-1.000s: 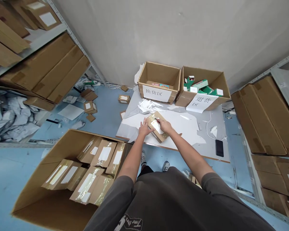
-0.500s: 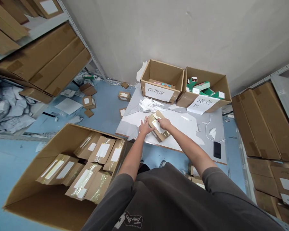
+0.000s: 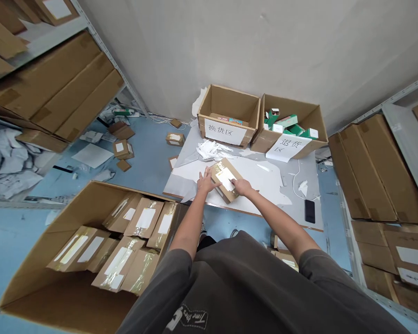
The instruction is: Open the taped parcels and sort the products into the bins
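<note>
A taped cardboard box with a white label lies tilted on the white-topped table. My left hand rests at the box's left side, fingers spread and thumb reaching over its top face. Over the label's right part is my right hand, its fingers closed. A small dark tip shows at these fingers; what they hold is too small to name. Just behind the box lies a heap of crumpled white paper scraps.
Two open cartons with paper signs, an emptier one and one with green boxes, stand at the table's back. A phone lies at right. A large carton of taped parcels stands at lower left. Shelves flank both sides.
My right hand has moved down and right, from the label's upper part to its right side. The left hand stays by the box. The view has shifted slightly.
</note>
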A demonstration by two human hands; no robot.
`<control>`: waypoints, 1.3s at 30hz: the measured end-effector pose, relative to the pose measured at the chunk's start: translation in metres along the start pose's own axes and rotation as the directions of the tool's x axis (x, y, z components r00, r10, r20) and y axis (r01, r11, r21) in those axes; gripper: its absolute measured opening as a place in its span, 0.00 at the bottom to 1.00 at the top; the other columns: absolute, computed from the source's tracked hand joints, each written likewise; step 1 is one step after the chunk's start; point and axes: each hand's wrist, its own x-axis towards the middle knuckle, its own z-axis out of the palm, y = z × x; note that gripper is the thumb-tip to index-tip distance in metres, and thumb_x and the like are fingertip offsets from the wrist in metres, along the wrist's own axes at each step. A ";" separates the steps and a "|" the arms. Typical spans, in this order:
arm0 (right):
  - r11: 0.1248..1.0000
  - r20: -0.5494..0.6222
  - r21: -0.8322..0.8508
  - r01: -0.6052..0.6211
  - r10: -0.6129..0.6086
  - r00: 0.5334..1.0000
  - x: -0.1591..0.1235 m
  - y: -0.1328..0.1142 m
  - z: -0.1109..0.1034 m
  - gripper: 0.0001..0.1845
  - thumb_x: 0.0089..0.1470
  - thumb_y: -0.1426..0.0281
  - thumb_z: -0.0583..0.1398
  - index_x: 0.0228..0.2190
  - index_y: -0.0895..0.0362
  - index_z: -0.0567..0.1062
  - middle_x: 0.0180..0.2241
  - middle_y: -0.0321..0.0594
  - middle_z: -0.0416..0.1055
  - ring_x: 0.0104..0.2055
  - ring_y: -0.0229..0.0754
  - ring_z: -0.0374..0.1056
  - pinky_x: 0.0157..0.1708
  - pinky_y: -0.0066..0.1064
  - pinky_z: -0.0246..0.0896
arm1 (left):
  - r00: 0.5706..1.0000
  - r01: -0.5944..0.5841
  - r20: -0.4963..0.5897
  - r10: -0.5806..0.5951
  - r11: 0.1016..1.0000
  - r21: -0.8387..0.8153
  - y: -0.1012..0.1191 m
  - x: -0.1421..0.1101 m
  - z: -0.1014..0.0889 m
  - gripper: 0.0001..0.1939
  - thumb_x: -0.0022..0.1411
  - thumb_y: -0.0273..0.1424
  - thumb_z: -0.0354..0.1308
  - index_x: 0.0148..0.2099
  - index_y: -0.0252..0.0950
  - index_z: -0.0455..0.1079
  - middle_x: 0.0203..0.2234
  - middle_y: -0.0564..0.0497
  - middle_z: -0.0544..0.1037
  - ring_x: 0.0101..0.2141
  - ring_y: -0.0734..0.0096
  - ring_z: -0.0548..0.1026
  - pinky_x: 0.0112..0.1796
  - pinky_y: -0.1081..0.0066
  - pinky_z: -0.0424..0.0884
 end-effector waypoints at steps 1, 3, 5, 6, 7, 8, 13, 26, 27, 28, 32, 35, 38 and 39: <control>1.000 -0.001 0.007 -0.002 0.002 1.000 -0.006 0.002 0.003 0.31 0.68 0.70 0.61 0.69 0.52 0.67 0.56 0.54 0.78 0.58 0.55 0.76 0.50 0.36 0.68 | 1.000 0.000 -0.004 0.000 1.000 0.003 0.000 0.000 0.000 0.66 0.55 0.70 0.59 0.83 0.54 0.30 0.81 0.59 0.31 0.78 0.32 0.39 0.68 0.42 0.62; 1.000 -0.001 0.014 -0.007 0.007 1.000 -0.019 0.005 0.011 0.30 0.68 0.72 0.59 0.69 0.52 0.67 0.56 0.55 0.78 0.58 0.55 0.75 0.51 0.37 0.68 | 1.000 -0.002 -0.010 0.002 1.000 0.009 0.000 0.000 0.000 0.66 0.56 0.69 0.60 0.83 0.53 0.30 0.81 0.57 0.32 0.77 0.32 0.39 0.68 0.42 0.62; 1.000 0.016 0.016 -0.022 0.022 1.000 -0.031 0.010 0.020 0.30 0.67 0.75 0.59 0.68 0.53 0.69 0.55 0.56 0.78 0.57 0.56 0.76 0.50 0.39 0.68 | 1.000 -0.002 -0.013 0.002 1.000 0.017 0.000 -0.001 -0.001 0.65 0.56 0.68 0.60 0.83 0.53 0.31 0.82 0.56 0.33 0.77 0.31 0.39 0.68 0.41 0.61; 0.999 0.028 0.017 -0.030 0.030 0.999 -0.038 0.013 0.025 0.30 0.66 0.76 0.59 0.67 0.53 0.70 0.54 0.56 0.78 0.56 0.57 0.76 0.50 0.40 0.69 | 1.000 0.000 -0.014 0.001 1.000 0.022 0.001 -0.001 -0.001 0.65 0.57 0.67 0.60 0.83 0.53 0.31 0.82 0.55 0.34 0.77 0.31 0.39 0.68 0.41 0.60; 0.999 0.036 0.018 -0.037 0.036 0.999 -0.044 0.016 0.030 0.31 0.65 0.78 0.59 0.66 0.53 0.70 0.54 0.56 0.79 0.56 0.58 0.77 0.50 0.41 0.69 | 1.000 0.001 -0.016 0.000 1.000 0.026 0.001 -0.001 -0.001 0.64 0.57 0.67 0.60 0.83 0.52 0.31 0.82 0.55 0.34 0.77 0.31 0.39 0.69 0.41 0.60; 0.999 0.037 0.023 -0.039 0.038 0.999 -0.050 0.018 0.034 0.31 0.64 0.79 0.58 0.66 0.53 0.70 0.53 0.56 0.79 0.55 0.58 0.77 0.50 0.42 0.69 | 1.000 0.002 -0.018 -0.001 1.000 0.031 0.001 -0.001 -0.001 0.64 0.58 0.67 0.59 0.83 0.52 0.31 0.82 0.55 0.34 0.77 0.31 0.40 0.69 0.42 0.59; 0.997 0.034 0.057 -0.058 0.056 0.998 -0.074 0.027 0.049 0.37 0.63 0.81 0.56 0.71 0.52 0.66 0.52 0.57 0.79 0.56 0.59 0.77 0.50 0.42 0.69 | 1.000 0.015 -0.017 -0.014 0.998 0.054 0.003 0.000 -0.002 0.63 0.58 0.67 0.59 0.83 0.53 0.31 0.82 0.55 0.34 0.78 0.33 0.40 0.69 0.43 0.61; 0.871 -0.228 0.483 -0.088 0.222 0.948 -0.131 0.063 0.110 0.30 0.71 0.68 0.53 0.71 0.47 0.65 0.55 0.45 0.81 0.53 0.53 0.77 0.48 0.37 0.68 | 0.909 -0.401 0.015 0.417 0.863 0.308 0.031 -0.019 -0.006 0.50 0.64 0.51 0.65 0.80 0.42 0.53 0.79 0.41 0.49 0.78 0.38 0.43 0.71 0.45 0.56; 0.852 -0.265 0.518 -0.074 0.241 0.934 -0.133 0.067 0.116 0.30 0.72 0.67 0.52 0.72 0.47 0.65 0.56 0.45 0.81 0.53 0.53 0.78 0.48 0.37 0.68 | 0.841 -0.537 0.133 0.524 0.780 0.322 0.036 -0.022 -0.004 0.49 0.61 0.47 0.68 0.79 0.45 0.55 0.79 0.43 0.51 0.77 0.40 0.45 0.70 0.46 0.57; 0.834 -0.301 0.549 -0.058 0.262 0.917 -0.134 0.069 0.121 0.30 0.72 0.65 0.52 0.72 0.47 0.65 0.56 0.45 0.81 0.52 0.53 0.78 0.48 0.37 0.69 | 0.770 -0.637 0.242 0.590 0.698 0.326 0.041 -0.024 -0.002 0.51 0.58 0.43 0.71 0.79 0.48 0.56 0.78 0.44 0.53 0.77 0.41 0.47 0.69 0.47 0.58; 0.766 -0.434 0.641 0.054 0.303 0.848 -0.127 0.074 0.135 0.31 0.70 0.63 0.53 0.71 0.49 0.66 0.56 0.45 0.81 0.51 0.52 0.78 0.50 0.39 0.71 | 0.695 -0.713 0.329 0.639 0.552 0.433 0.062 -0.031 0.004 0.49 0.52 0.32 0.74 0.74 0.50 0.63 0.74 0.42 0.60 0.74 0.42 0.55 0.68 0.50 0.59; 0.709 -0.502 0.690 0.147 0.322 0.803 -0.118 0.073 0.143 0.34 0.66 0.67 0.53 0.71 0.49 0.67 0.52 0.44 0.82 0.46 0.50 0.78 0.48 0.39 0.73 | 0.715 -0.681 0.301 0.631 0.529 0.506 0.077 -0.033 0.006 0.43 0.54 0.31 0.72 0.72 0.48 0.66 0.67 0.39 0.68 0.68 0.44 0.63 0.65 0.50 0.61; 0.648 -0.510 0.736 0.195 0.343 0.789 -0.112 0.071 0.147 0.35 0.65 0.67 0.52 0.71 0.50 0.67 0.47 0.42 0.83 0.40 0.48 0.77 0.46 0.39 0.74 | 0.758 -0.636 0.312 0.573 0.542 0.550 0.092 -0.034 0.008 0.44 0.53 0.32 0.73 0.72 0.49 0.66 0.62 0.39 0.72 0.63 0.42 0.67 0.63 0.46 0.59; 0.633 -0.502 0.748 0.199 0.343 0.794 -0.111 0.070 0.148 0.35 0.65 0.67 0.52 0.71 0.50 0.66 0.47 0.42 0.83 0.40 0.48 0.77 0.46 0.39 0.74 | 0.773 -0.620 0.316 0.550 0.551 0.559 0.098 -0.035 0.009 0.45 0.52 0.33 0.74 0.71 0.50 0.65 0.62 0.39 0.72 0.62 0.41 0.67 0.63 0.46 0.59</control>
